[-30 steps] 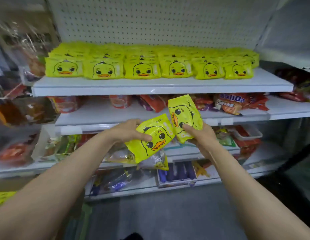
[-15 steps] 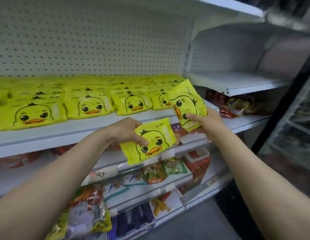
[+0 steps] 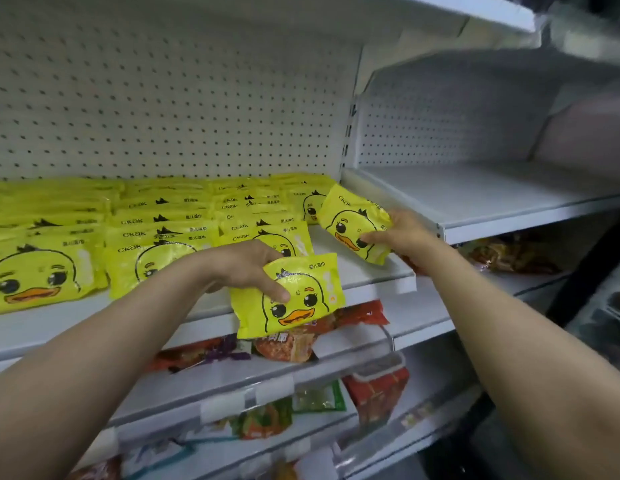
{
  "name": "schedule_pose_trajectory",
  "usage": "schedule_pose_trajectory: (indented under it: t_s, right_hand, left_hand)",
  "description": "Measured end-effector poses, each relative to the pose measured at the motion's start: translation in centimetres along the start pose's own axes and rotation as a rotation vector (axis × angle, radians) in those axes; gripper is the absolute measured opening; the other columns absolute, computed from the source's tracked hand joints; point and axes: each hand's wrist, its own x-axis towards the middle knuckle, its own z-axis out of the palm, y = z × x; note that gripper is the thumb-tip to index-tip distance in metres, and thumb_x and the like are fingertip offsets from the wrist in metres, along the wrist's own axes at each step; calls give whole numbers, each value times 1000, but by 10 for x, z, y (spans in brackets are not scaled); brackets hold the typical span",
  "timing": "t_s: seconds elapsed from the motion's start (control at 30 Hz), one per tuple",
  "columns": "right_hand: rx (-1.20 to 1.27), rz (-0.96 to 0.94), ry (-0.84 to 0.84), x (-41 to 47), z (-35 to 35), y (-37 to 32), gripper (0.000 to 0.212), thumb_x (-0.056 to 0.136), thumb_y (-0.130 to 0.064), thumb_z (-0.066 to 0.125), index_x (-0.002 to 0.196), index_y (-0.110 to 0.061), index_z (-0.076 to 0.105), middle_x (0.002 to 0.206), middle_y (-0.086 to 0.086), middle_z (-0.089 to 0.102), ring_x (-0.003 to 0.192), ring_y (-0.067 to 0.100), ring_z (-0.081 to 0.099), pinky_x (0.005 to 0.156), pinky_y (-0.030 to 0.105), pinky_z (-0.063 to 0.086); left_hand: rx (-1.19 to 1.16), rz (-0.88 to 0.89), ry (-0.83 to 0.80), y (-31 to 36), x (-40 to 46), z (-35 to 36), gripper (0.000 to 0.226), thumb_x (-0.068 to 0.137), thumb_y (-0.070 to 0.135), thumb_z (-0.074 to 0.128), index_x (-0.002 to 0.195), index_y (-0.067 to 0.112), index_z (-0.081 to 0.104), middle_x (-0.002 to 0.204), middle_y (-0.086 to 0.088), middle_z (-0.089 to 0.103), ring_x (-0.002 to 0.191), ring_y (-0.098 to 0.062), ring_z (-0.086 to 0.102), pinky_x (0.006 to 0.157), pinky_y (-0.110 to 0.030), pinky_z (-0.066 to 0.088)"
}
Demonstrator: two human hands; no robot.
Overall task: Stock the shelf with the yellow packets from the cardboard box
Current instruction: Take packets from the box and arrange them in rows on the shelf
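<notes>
Holding one yellow packet each, both arms reaching toward a white shelf [image 3: 378, 268]. Left hand [image 3: 248, 268] curled over the top of a packet [image 3: 294, 299], thumb pressed on its printed duck face, packet hanging in front of the shelf's front edge and overlapping the red snack bags [image 3: 357, 315] on the tier below. Right hand [image 3: 402, 233] pinching a second packet [image 3: 353, 223] from its right side, thumb on the duck's cheek, packet tilted with its lower corner at or just above the bare right end of the shelf; contact hard to tell. Rows of matching packets [image 3: 156, 233] lying flat and overlapped across the shelf, filling it from the left up to just beside the right-hand packet. Pegboard [image 3: 163, 98] rising behind the rows. Neighbouring shelf [image 3: 475, 199] to the right sitting a little higher. Lower tiers crowded with mixed red, green and orange snack bags, blurred toward the bottom. No cardboard box in view.
</notes>
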Motion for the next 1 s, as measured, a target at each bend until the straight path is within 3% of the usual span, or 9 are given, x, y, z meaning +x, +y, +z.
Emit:
schedule_pose_trajectory:
  t_s: [0.1, 0.27, 0.33, 0.4, 0.47, 0.73, 0.9, 1.0]
  right_hand:
    - [-124, -10, -112, 46, 0, 6, 36, 72, -10, 86, 104, -16, 70, 101, 4, 75, 92, 23, 72, 86, 38, 58]
    - [-335, -61, -282, 101, -8, 7, 39, 75, -22, 85, 110, -19, 69, 93, -8, 70, 74, -1, 62, 59, 7, 45]
    - [-413, -89, -305, 120, -9, 7, 52, 66, -37, 89, 112, -23, 69, 102, -9, 72, 90, 7, 67, 79, 15, 52]
    - [-504, -138, -295, 142, -6, 7, 85, 52, -55, 87, 127, -23, 63, 122, -8, 67, 112, 15, 63, 99, 32, 50]
    - [-571, -190, -287, 163, 0, 10, 99, 49, -60, 85, 135, -23, 55, 134, -7, 60, 120, 18, 58, 102, 36, 48]
    - [-670, -335, -212, 183, 12, -1, 87, 61, -43, 90, 137, -26, 50, 133, -1, 57, 118, 20, 55, 88, 28, 46]
    - [-717, -386, -160, 183, 14, 1, 84, 63, -44, 88, 135, -23, 52, 131, 2, 60, 120, 22, 55, 94, 31, 44]
    - [-751, -416, -155, 180, 15, 1, 85, 63, -45, 88, 136, -24, 51, 130, 4, 57, 120, 24, 53, 90, 32, 44]
  left_hand:
    - [2, -25, 36, 13, 15, 2, 37, 70, 22, 86, 102, 16, 70, 106, 5, 73, 104, -13, 65, 100, -34, 47]
    - [11, -41, 100, 29, 43, 0, 33, 68, 25, 86, 98, 18, 73, 99, 5, 74, 99, -15, 68, 99, -43, 49]
    - [-8, -43, 141, 32, 52, 0, 34, 69, 23, 86, 99, 17, 73, 99, 3, 75, 98, -17, 69, 97, -43, 50]
    - [-9, -44, 183, 35, 60, 2, 37, 68, 24, 87, 101, 16, 72, 102, 4, 74, 101, -15, 68, 99, -42, 49]
    - [-6, -51, 230, 36, 65, 5, 37, 68, 25, 87, 101, 17, 72, 101, 6, 74, 101, -13, 67, 99, -40, 49]
    - [-74, -67, 356, 39, 74, 11, 36, 65, 20, 89, 92, 15, 67, 88, 5, 74, 81, -7, 66, 75, -25, 47]
    - [-101, -84, 367, 39, 74, 14, 36, 65, 20, 89, 93, 16, 65, 87, 3, 74, 80, -10, 68, 75, -29, 49]
    - [-93, -100, 360, 40, 76, 16, 38, 64, 23, 89, 93, 19, 65, 90, 2, 74, 86, -14, 68, 86, -35, 50]
